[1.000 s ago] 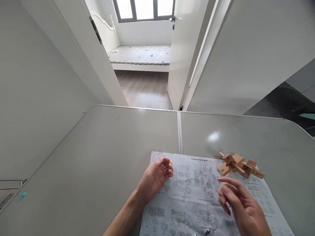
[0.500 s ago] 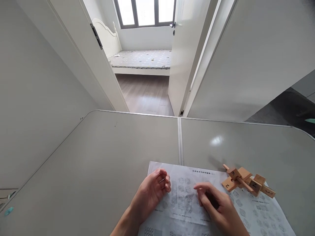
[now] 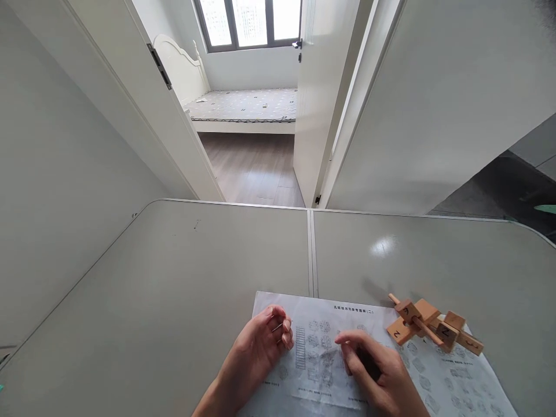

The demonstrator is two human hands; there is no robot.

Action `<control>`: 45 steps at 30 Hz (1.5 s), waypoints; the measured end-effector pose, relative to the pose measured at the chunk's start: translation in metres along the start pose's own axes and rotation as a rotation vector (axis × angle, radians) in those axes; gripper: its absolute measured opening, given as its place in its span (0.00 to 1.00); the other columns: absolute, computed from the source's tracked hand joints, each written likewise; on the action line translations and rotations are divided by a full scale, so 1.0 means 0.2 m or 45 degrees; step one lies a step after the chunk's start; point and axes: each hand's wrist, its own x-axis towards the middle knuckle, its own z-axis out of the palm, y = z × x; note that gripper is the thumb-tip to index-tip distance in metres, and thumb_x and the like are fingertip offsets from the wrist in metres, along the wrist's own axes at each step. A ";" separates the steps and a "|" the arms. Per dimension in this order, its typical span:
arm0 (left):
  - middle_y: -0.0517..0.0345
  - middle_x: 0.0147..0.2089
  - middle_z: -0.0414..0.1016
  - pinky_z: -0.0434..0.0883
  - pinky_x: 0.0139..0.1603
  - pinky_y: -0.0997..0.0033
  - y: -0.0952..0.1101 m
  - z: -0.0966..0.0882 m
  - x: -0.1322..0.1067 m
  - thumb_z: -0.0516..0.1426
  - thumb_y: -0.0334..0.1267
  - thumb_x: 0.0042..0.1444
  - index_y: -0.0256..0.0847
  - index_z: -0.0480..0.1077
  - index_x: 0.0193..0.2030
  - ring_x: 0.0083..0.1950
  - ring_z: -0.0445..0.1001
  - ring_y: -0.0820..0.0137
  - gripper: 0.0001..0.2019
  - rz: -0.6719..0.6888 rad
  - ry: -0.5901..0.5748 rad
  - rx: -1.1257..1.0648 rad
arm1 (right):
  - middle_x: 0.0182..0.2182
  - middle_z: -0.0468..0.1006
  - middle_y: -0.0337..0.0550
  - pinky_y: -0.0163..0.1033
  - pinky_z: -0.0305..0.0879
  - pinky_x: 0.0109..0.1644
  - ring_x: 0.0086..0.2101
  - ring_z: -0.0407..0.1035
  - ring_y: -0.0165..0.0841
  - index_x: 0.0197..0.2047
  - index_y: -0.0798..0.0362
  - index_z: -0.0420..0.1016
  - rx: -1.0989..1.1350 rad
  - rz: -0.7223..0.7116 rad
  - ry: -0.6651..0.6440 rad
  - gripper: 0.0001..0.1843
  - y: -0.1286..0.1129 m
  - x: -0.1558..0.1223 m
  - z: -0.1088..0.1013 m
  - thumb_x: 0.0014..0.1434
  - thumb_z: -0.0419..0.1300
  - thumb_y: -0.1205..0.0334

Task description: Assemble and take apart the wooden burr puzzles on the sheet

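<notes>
My left hand point(image 3: 260, 347) rests on the left edge of a printed sheet of diagrams point(image 3: 438, 382), fingers curled inward with nothing visible in them. My right hand point(image 3: 377, 370) lies on the middle of the sheet, its fingers bent and held together, fingertips touching the paper near the small drawings. A wooden puzzle point(image 3: 430, 327), made of numbered blocks on a thin dowel, sits on the sheet's upper right corner, a hand's width right of my right hand. Neither hand touches it.
The sheet lies on a grey table point(image 3: 174, 278) with a seam point(image 3: 310, 249) down its middle. Beyond the far edge an open white door point(image 3: 321, 98) leads to a room with a wood floor and a bed point(image 3: 247, 104). White walls stand on both sides.
My right hand has moved left from beside the wooden puzzle to the middle of the sheet and closed its fingers. My left hand has stayed put, and the puzzle has not moved.
</notes>
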 end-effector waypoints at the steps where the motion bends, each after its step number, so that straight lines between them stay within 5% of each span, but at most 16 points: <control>1: 0.56 0.38 0.71 0.69 0.43 0.70 0.00 0.00 0.00 0.69 0.43 0.63 0.36 0.79 0.41 0.35 0.68 0.73 0.11 -0.004 0.007 -0.004 | 0.24 0.73 0.40 0.39 0.62 0.29 0.24 0.64 0.36 0.41 0.47 0.83 0.002 0.001 -0.001 0.23 0.00 0.00 0.00 0.72 0.57 0.39; 29: 0.56 0.37 0.71 0.68 0.43 0.68 0.02 0.00 0.00 0.67 0.42 0.65 0.36 0.80 0.42 0.36 0.68 0.71 0.09 -0.007 0.018 0.025 | 0.23 0.70 0.37 0.36 0.60 0.26 0.23 0.62 0.33 0.41 0.48 0.82 -0.019 -0.092 0.073 0.20 0.02 0.01 0.03 0.74 0.57 0.44; 45: 0.55 0.37 0.71 0.71 0.43 0.70 0.03 0.00 0.02 0.70 0.42 0.62 0.36 0.81 0.41 0.37 0.67 0.71 0.11 -0.019 0.045 0.062 | 0.25 0.68 0.35 0.36 0.60 0.29 0.24 0.62 0.32 0.45 0.49 0.80 -0.027 -0.118 -0.103 0.15 0.03 0.04 -0.02 0.75 0.56 0.51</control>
